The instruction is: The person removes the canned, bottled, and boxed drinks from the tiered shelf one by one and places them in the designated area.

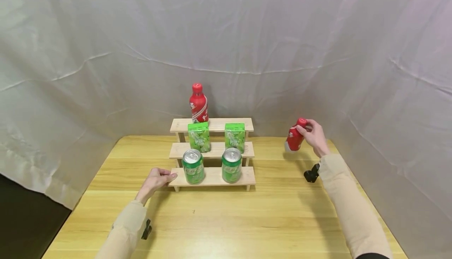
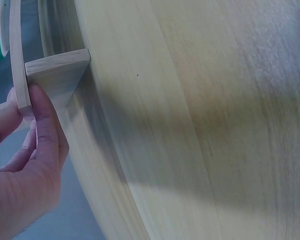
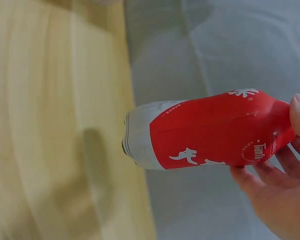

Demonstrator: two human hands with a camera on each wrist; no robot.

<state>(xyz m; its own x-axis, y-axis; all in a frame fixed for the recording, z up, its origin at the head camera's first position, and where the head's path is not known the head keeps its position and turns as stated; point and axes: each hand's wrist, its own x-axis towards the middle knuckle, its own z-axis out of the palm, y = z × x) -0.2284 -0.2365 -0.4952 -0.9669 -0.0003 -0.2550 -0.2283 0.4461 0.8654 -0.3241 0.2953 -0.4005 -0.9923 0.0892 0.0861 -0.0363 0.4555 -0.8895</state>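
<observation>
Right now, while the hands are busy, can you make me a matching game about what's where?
1. Green cans
2. Left hand
3. Green boxes
4. Right hand

A. Holding a red bottle
B. On the middle shelf
C. Pinching the end of the bottom shelf
D. Standing on the bottom shelf

Pairs: 1-D, 2-C, 3-B, 4-A

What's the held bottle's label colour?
The label is red with white markings, clearest in the right wrist view.

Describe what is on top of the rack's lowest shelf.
Two green cans stand on the lowest shelf, and the left hand pinches its left end. The wood beneath the cans is covered.
</observation>
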